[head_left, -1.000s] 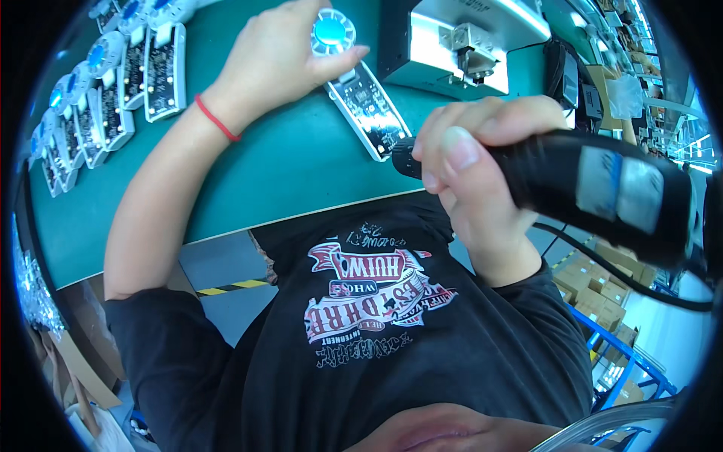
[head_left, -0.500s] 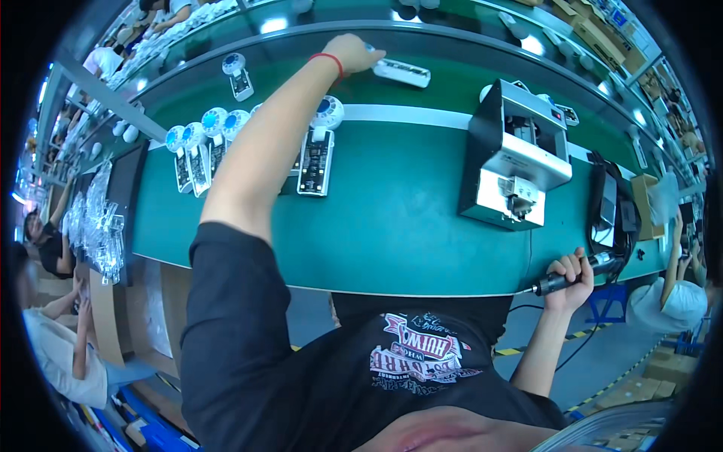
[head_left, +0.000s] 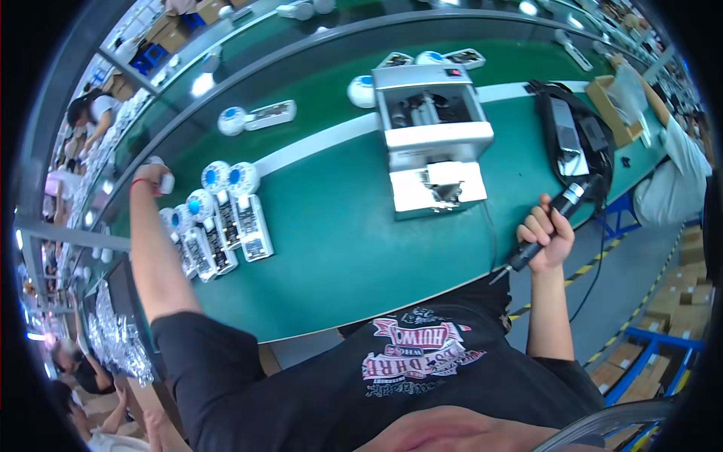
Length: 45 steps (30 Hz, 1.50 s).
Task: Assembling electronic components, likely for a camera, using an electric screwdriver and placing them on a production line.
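My left hand (head_left: 153,178) reaches to the far left, its fingers closed around a white round-headed device (head_left: 167,183) on the green strip behind the white line; the hand covers most of it. Nearer me, a row of several similar devices (head_left: 256,230) with blue discs and bare circuit boards lies on the green table (head_left: 324,256). Another white device (head_left: 271,114) rests alone on the far strip. My right hand (head_left: 546,235) is wrapped around a black electric screwdriver (head_left: 561,203) at the table's near right edge, its bit slanting down to the left.
A silver screw feeder (head_left: 437,139) stands mid-table, with more white devices (head_left: 363,92) behind it. To the right are a black bag (head_left: 561,135) and a cardboard box (head_left: 614,109). Clear plastic bags (head_left: 117,335) hang at the left. Other people work around the bench.
My view has turned left. My left hand has left the device on the far strip and moved left to another. The screwdriver stays in my right hand, tilted more steeply.
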### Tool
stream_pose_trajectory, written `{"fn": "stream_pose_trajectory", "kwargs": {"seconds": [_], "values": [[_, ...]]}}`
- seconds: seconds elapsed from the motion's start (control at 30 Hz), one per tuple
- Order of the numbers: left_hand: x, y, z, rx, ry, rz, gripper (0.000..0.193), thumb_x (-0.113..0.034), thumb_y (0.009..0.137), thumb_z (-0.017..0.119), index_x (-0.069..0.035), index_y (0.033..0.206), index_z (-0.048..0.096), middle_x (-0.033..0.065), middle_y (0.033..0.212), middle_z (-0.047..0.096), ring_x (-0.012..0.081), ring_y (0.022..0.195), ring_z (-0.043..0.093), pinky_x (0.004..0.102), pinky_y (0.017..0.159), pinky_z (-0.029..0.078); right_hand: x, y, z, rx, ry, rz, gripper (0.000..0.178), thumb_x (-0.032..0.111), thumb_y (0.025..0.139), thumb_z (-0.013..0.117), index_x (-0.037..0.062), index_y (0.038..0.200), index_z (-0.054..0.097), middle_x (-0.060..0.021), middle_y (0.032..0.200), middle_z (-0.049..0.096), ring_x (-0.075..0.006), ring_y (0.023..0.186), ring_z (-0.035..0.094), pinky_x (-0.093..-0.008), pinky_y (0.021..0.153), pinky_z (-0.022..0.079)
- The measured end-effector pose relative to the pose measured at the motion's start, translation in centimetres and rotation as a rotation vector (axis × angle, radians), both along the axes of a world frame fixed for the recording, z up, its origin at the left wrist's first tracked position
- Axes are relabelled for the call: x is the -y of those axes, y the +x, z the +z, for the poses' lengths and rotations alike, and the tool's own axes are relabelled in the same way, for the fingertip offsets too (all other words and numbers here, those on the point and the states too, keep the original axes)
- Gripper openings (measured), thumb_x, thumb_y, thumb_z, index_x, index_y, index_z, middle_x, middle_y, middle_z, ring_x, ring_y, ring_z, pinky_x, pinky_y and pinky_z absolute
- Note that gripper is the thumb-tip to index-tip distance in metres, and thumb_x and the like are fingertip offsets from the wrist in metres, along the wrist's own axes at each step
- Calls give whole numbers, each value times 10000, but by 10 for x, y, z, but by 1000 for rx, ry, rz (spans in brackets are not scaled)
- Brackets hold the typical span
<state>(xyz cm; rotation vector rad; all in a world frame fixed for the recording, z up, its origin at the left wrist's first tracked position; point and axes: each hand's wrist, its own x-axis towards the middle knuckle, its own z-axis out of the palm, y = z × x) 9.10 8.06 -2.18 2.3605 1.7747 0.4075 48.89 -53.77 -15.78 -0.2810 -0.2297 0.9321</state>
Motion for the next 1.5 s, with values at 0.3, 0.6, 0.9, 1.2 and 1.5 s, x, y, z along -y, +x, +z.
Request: {"fn": "stream_pose_trajectory", "kwargs": {"seconds": [0.3,0.6,0.9,1.2,1.5], "values": [[303,91,-14,85,38,-448,368,-167,735,788,-37,977,542,105,748,633,277,566,583,387,562,492,-8,-3,8,-10,-141,-111,312,144,1029,492,58,1320,563,-9,739,505,-103,586,464,-311,669,432],[317,139,-46,162,302,-789,538,-375,809,831,-5,1104,576,146,894,682,302,702,658,397,671,539,-62,-14,84,413,250,66,294,144,1032,504,28,1302,526,5,721,511,-110,578,512,-308,670,448],[285,143,-110,544,-139,-1013,614,-311,759,861,-4,1236,623,145,1155,689,269,931,670,357,849,536,-131,-101,134,1130,-220,-619,283,38,959,517,25,1242,520,-46,709,527,-159,566,536,-324,644,481],[293,136,-110,504,-87,-984,547,-291,733,879,-22,1149,648,130,1048,714,255,828,679,347,781,549,-133,-125,128,1100,-304,-513,375,-16,921,511,11,1294,503,-74,693,559,-173,537,541,-331,605,501],[288,141,-122,539,-7,-975,552,-370,737,893,-55,1129,664,113,1014,728,249,784,711,327,703,576,-164,-141,99,1055,-274,-535,396,-18,918,516,8,1313,491,-80,682,563,-177,508,535,-320,579,502]]}}
